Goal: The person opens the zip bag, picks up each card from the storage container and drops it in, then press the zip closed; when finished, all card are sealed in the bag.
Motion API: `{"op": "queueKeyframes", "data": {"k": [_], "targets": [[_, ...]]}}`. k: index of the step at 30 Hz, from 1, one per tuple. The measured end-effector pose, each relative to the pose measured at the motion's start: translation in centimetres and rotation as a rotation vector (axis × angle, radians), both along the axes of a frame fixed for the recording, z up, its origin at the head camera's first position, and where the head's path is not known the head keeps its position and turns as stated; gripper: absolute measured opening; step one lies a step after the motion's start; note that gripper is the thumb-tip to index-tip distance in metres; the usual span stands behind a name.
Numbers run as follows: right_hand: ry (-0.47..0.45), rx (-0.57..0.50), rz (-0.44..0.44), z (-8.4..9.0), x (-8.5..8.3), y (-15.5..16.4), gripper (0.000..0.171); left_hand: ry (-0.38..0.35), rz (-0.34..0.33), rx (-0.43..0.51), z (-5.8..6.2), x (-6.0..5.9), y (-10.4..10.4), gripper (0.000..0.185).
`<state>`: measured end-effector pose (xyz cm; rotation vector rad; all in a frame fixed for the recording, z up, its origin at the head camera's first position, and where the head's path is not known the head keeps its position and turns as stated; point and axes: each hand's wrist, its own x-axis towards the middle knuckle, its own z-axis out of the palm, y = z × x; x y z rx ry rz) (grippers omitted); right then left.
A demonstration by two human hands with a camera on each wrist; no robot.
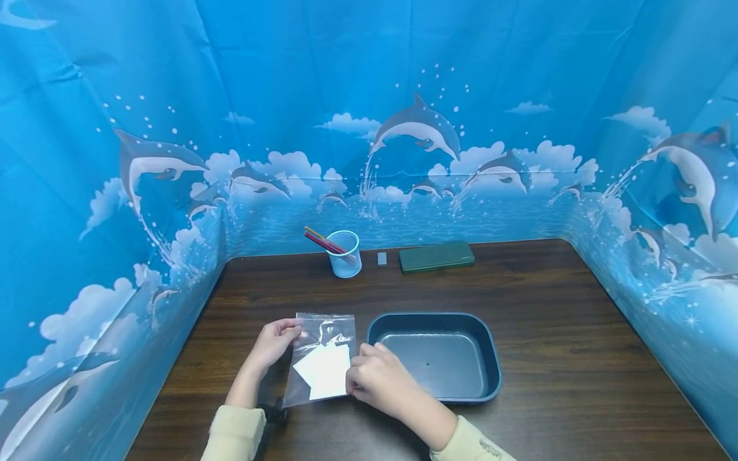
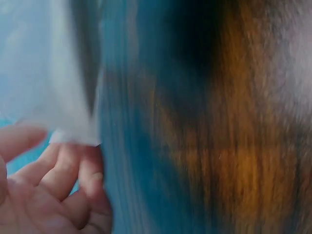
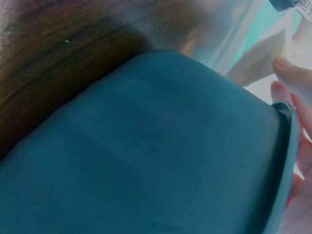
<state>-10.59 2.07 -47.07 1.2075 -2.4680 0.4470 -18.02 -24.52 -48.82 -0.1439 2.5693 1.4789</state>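
Observation:
A clear zip bag with a white paper sheet inside lies tilted on the dark wooden table, left of a dark blue tray. My left hand pinches the bag's upper left corner. My right hand grips the bag's right edge beside the paper, next to the tray's left rim. The left wrist view is blurred; it shows curled fingers under the bag. In the right wrist view the tray fills the frame, with fingers and the paper at the upper right.
At the back of the table stand a clear cup with coloured sticks, a small grey piece and a flat green case. Blue dolphin-print curtains wall in the table on three sides. The tray holds nothing.

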Motion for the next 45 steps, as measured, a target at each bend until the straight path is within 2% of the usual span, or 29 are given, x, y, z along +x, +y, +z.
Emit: {"op": "queueKeyframes", "data": {"k": [7, 11, 18, 23, 26, 30, 38, 45], "targets": [[-0.007, 0.107, -0.015, -0.1, -0.1, -0.5, 0.015, -0.059, -0.077, -0.007, 0.0, 0.0, -0.4, 0.056], [-0.005, 0.155, -0.032, 0.0, -0.3, -0.9, 0.014, -0.079, -0.074, -0.020, -0.2, 0.1, -0.4, 0.056], [0.128, 0.217, -0.040, -0.1, -0.4, -2.2, 0.016, -0.095, -0.087, -0.051, -0.3, 0.1, -0.4, 0.060], [0.108, 0.289, -0.049, -0.6, -0.4, -2.9, 0.017, -0.099, -0.098, -0.056, -0.3, 0.1, -0.4, 0.063], [0.140, 0.319, -0.071, -1.0, -0.4, -3.1, 0.018, -0.100, -0.105, -0.070, -0.3, 0.4, -0.4, 0.066], [0.165, 0.347, -0.085, -1.3, -0.3, -3.2, 0.017, -0.110, -0.104, -0.093, -0.2, 0.6, -0.3, 0.073], [0.123, 0.350, -0.076, -1.5, -0.4, -3.3, 0.014, -0.084, -0.112, -0.111, 0.0, 0.7, -0.3, 0.087], [0.144, 0.358, -0.089, -1.6, -0.2, -3.3, 0.014, -0.089, -0.104, -0.136, 0.3, 1.0, 0.2, 0.085]]}}
